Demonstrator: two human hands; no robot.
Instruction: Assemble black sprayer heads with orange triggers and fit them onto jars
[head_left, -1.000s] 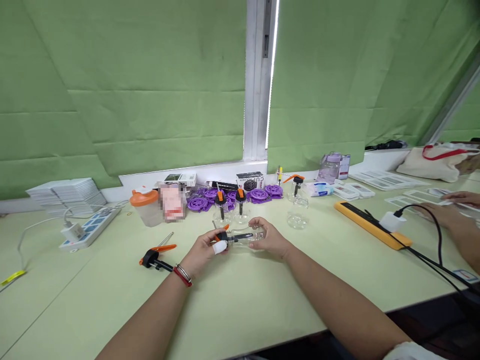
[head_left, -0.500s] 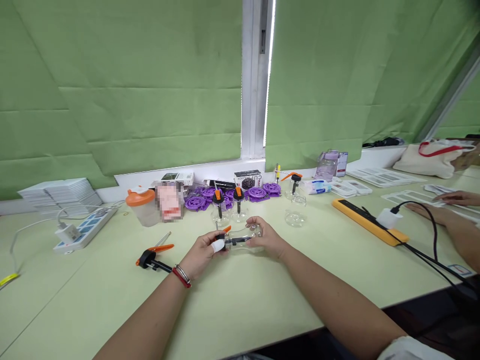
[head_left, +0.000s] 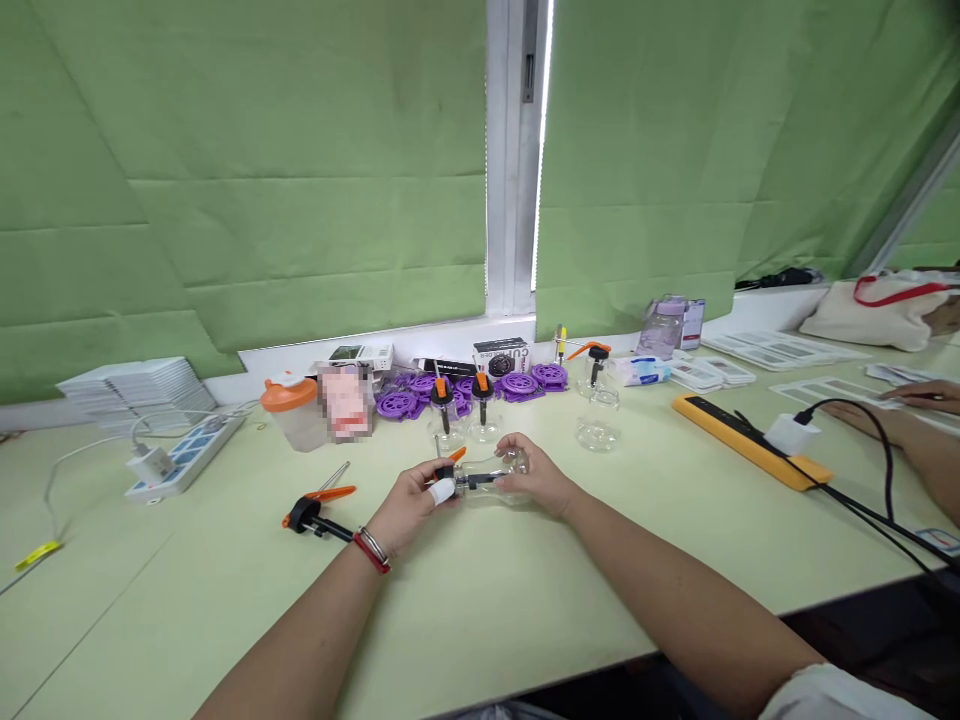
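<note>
My right hand (head_left: 541, 482) is wrapped around the base end of a clear bottle (head_left: 480, 495), which lies on its side just above the table. At its neck my left hand (head_left: 409, 508), with white tape on the thumb, grips the black pump cap (head_left: 445, 473) with an orange lever. A black tube from the cap runs inside the bottle. Left of my left wrist lies a loose black and orange pump top (head_left: 305, 516). Beyond my hands two clear bottles with similar tops (head_left: 443, 415) stand upright, and another capped bottle (head_left: 596, 372) is behind to the right.
Purple openwork parts (head_left: 401, 402) lie along the back beside small boxes (head_left: 501, 357). An orange-lidded cup (head_left: 292, 415) and a white power strip (head_left: 187, 460) are on the left. A clear glass piece (head_left: 598, 435), an orange power strip (head_left: 750, 445) and another person's hands (head_left: 862, 415) are on the right.
The view has shifted slightly, so the whole scene sits a little further right. Both hands keep their hold on the bottle and its cap, with little visible movement.
</note>
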